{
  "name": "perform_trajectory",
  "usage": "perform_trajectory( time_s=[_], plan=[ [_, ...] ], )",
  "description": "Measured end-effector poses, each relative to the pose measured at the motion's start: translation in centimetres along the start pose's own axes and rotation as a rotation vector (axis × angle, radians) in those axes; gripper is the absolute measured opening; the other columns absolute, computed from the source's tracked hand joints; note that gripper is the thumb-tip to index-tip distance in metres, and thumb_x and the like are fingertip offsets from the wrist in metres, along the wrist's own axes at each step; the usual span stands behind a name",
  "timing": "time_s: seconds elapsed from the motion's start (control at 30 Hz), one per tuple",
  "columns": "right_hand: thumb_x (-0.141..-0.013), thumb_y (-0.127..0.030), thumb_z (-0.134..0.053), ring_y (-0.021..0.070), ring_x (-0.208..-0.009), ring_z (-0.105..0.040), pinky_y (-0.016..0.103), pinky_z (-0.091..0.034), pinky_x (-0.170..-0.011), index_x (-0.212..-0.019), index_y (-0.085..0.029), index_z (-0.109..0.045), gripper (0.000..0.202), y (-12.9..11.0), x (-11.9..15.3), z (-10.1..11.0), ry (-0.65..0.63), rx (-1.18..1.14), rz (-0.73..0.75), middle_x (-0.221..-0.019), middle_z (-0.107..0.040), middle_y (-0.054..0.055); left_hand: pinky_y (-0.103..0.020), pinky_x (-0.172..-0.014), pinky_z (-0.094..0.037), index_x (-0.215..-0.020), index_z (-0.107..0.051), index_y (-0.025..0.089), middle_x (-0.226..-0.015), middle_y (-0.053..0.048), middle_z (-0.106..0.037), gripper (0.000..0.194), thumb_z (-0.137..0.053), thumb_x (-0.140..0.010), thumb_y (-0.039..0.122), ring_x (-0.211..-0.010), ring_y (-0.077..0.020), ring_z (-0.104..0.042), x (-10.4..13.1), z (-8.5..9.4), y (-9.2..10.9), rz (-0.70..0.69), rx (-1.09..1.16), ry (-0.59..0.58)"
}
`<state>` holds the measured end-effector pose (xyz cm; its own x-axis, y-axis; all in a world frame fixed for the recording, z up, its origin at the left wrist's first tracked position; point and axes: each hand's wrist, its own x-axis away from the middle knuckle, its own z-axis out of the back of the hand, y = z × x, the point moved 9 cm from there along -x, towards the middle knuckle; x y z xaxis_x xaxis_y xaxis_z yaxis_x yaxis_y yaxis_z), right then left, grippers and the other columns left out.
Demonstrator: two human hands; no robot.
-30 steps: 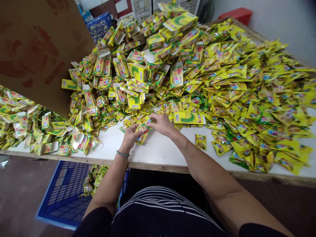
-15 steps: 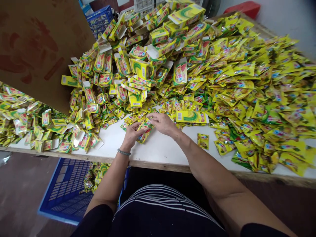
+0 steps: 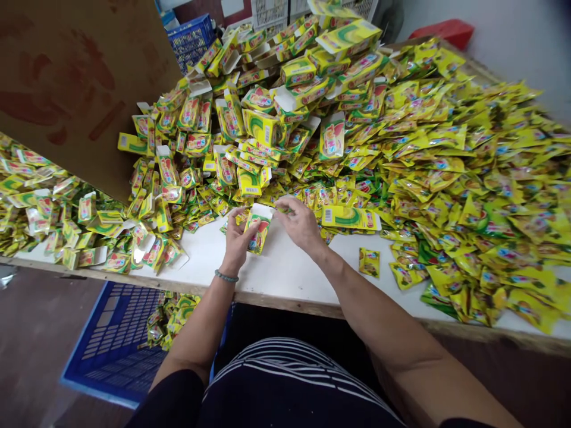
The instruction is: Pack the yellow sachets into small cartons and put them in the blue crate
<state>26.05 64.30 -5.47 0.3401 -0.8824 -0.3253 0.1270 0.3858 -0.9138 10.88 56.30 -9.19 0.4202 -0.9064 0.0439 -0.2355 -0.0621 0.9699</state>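
Over the white tabletop, my left hand grips a small yellow-green carton printed with red fruit. A white flap stands up at the carton's top end; its inside is hidden from me. Just right of that flap is my right hand, fingers bent and slightly apart, with nothing visible in them. A flattened-looking yellow carton lies beyond my right wrist. Nearer the table edge rests a single yellow sachet.
Piled cartons rise behind my hands, and a heap of yellow sachets spreads to the right. A big brown cardboard box leans at the left. Below the table edge sits a blue crate with sachets in it.
My right hand has come off the carton and moved slightly right. The carton in my left hand is now more upright, its white flap showing. The whole view has shifted slightly.
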Motion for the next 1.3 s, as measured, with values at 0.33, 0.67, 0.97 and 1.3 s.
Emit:
perform_trajectory(
  time_s=[0.33, 0.67, 0.97, 1.3],
  plan=[
    [-0.086, -0.032, -0.062, 0.0139, -0.064, -0.058, 0.025, -0.044, -0.062, -0.114, -0.019, -0.066, 0.031, 1.9, 1.1, -3.1, -0.277, -0.080, -0.163, -0.076, -0.071, -0.001, -0.024, -0.066, -0.053, -0.109, -0.064, 0.022, -0.081, 0.001, -0.072, 0.047, -0.086, -0.069, 0.033, -0.068, -0.0124, -0.068, 0.3, 0.0, 0.0, 0.033, 0.014, -0.058],
    [-0.097, -0.047, -0.049, 0.0236, -0.092, -0.070, 0.034, -0.053, -0.084, -0.092, -0.020, -0.079, 0.040, 0.0, 1.0, -2.8, -0.305, -0.092, -0.002, -0.092, -0.077, 0.004, -0.025, -0.063, -0.053, -0.109, -0.049, 0.024, -0.076, 0.004, -0.071, 0.060, -0.088, -0.065, 0.034, -0.064, -0.0139, -0.069, 0.5, 0.5, 0.1, 0.014, -0.013, -0.029],
    [-0.088, -0.042, -0.063, 0.0200, -0.086, -0.070, 0.030, -0.053, -0.075, -0.096, -0.022, -0.080, 0.027, 0.3, 1.0, -3.2, -0.316, -0.185, -0.043, -0.098, -0.079, 0.004, -0.025, -0.064, -0.054, -0.102, -0.062, 0.020, -0.074, 0.002, -0.072, 0.051, -0.090, -0.062, 0.031, -0.064, -0.0128, -0.068, 0.4, 0.8, 0.0, 0.039, 0.010, -0.003],
    [-0.079, -0.043, -0.072, 0.0195, -0.078, -0.071, 0.032, -0.055, -0.075, -0.089, -0.018, -0.080, 0.028, 2.8, 0.7, -2.7, -0.276, -0.282, -0.213, -0.085, -0.079, 0.005, -0.027, -0.066, -0.055, -0.101, -0.070, 0.016, -0.075, -0.001, -0.074, 0.049, -0.092, -0.060, 0.031, -0.065, -0.0139, -0.069, 0.4, 0.6, -0.6, 0.080, -0.033, -0.023]
  ],
)
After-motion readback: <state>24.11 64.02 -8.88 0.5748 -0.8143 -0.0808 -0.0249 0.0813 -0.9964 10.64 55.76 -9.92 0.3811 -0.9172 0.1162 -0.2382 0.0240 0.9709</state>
